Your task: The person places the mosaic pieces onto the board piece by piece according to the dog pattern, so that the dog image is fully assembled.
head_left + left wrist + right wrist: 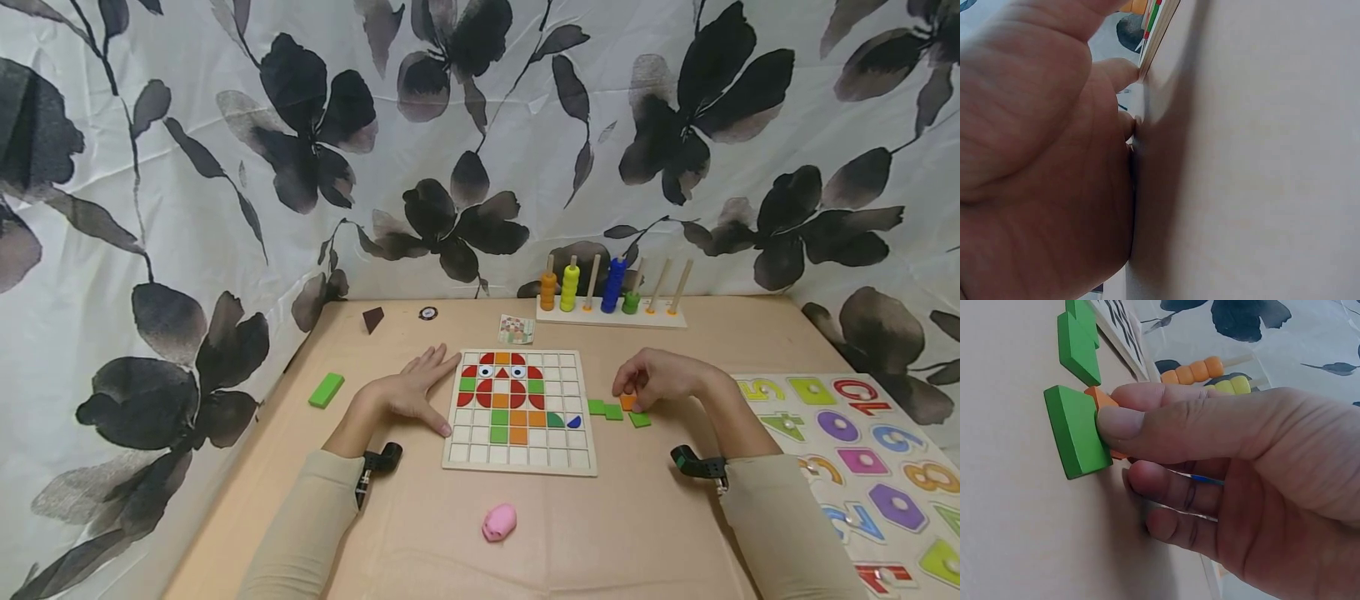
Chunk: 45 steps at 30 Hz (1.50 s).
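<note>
A white grid board [465, 454] lies on the table, with red, orange, green and blue tiles set in a figure on it. My left hand [408, 392] rests at the board's left edge with fingers spread, its thumb touching the rim. To the right of the board, my right hand [663, 375] pinches an orange tile [1105, 399] between thumb and index finger. A green tile [1075, 434] lies against the thumb, and other green tiles [596, 407] sit between that hand and the board. The left palm [1035, 156] fills much of the left wrist view.
Behind the board stand a bead stacker [611, 317] and a small picture card [516, 329]. A pink pig figure [499, 522] is in front. On the left lie a green block [326, 390], a dark triangular piece [372, 320] and a small round object [428, 313]. A number puzzle board [862, 492] lies right.
</note>
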{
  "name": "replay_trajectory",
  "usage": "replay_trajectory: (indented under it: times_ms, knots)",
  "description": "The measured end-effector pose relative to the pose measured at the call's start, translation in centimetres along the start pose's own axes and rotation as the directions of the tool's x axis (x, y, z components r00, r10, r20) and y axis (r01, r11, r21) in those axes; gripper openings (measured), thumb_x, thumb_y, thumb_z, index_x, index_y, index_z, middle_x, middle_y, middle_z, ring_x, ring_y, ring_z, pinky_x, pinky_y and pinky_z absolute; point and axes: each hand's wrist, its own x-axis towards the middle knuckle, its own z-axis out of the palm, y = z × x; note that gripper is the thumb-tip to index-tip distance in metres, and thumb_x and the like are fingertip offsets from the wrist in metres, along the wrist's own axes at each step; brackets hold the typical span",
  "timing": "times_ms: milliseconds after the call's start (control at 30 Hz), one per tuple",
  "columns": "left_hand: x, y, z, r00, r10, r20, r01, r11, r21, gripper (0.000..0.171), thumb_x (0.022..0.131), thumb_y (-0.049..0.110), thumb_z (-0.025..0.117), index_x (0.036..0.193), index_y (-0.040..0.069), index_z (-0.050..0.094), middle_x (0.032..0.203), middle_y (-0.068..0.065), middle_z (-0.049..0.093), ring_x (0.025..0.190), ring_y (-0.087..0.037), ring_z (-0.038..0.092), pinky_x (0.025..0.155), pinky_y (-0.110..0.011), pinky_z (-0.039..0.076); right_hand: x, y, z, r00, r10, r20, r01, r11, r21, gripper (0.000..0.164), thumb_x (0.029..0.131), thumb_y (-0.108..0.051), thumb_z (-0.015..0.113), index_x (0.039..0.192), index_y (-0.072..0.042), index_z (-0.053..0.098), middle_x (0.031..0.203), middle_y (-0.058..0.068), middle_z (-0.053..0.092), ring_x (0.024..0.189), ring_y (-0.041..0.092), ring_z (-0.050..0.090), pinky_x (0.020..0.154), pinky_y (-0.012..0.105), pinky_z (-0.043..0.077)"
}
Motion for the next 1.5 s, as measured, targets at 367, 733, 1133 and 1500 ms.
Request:
replay_trajectory:
  times_ms: [367, 733, 1133, 1500]
  knots:
    - [0.2, -0.1, -0.1, 1.0, -0.015, 0.013, 0.015, 1.0, 0.007, 0.134, 0.053, 0.074, 0.077, 0.156, 0.027, 0.006, 0.161, -0.008, -0.012, 0.147, -0.027, -0.013, 0.117, -0.051, -0.002, 0.2, 0.1, 0.0, 1.0, 0.002, -0.015, -0.001, 1.0, 0.026, 0.022, 0.074, 0.008, 0.073, 0.093, -0.002, 0.067, 0.085, 0.012, 0.062, 0.077, 0.022, 0.053, 0.068, 0.029, 0.047]
    - [0.1, -0.1, 0.0, 1.0, -0.011, 0.013, 0.011, 1.0, -0.011, 0.132, 0.054, 0.071, 0.079, 0.156, 0.027, 0.007, 0.161, -0.009, -0.011, 0.147, -0.027, -0.014, 0.117, -0.051, -0.001, 1.0, -1.5, -0.1, 0.934, -0.12, -0.336, 0.126, 0.992, -0.005, 0.014, 0.082, -0.001, 0.072, 0.091, -0.011, 0.066, 0.085, 0.004, 0.067, 0.079, 0.024, 0.058, 0.071, 0.029, 0.05]
    - [0.2, -0.1, 0.0, 1.0, -0.013, 0.022, 0.013, 1.0, 0.009, 0.132, 0.055, 0.073, 0.077, 0.156, 0.027, 0.005, 0.161, -0.008, -0.012, 0.146, -0.027, -0.014, 0.116, -0.052, -0.001, 3.1, -6.7, 3.0, 0.94, -0.196, -0.278, 0.204, 0.979, 0.0, 0.013, 0.085, -0.008, 0.072, 0.093, -0.018, 0.071, 0.087, -0.003, 0.069, 0.078, 0.021, 0.06, 0.071, 0.033, 0.053]
    - [0.1, -0.1, -0.1, 1.0, 0.003, 0.012, -0.003, 1.0, 0.006, 0.131, 0.056, 0.07, 0.078, 0.156, 0.024, 0.007, 0.161, -0.01, -0.01, 0.147, -0.029, -0.013, 0.116, -0.054, -0.001, 4.8, -8.9, 6.5, 0.953, -0.299, -0.047, 0.299, 0.954, -0.01, 0.016, 0.082, -0.009, 0.076, 0.098, -0.013, 0.074, 0.089, 0.0, 0.071, 0.073, 0.013, 0.06, 0.068, 0.028, 0.054]
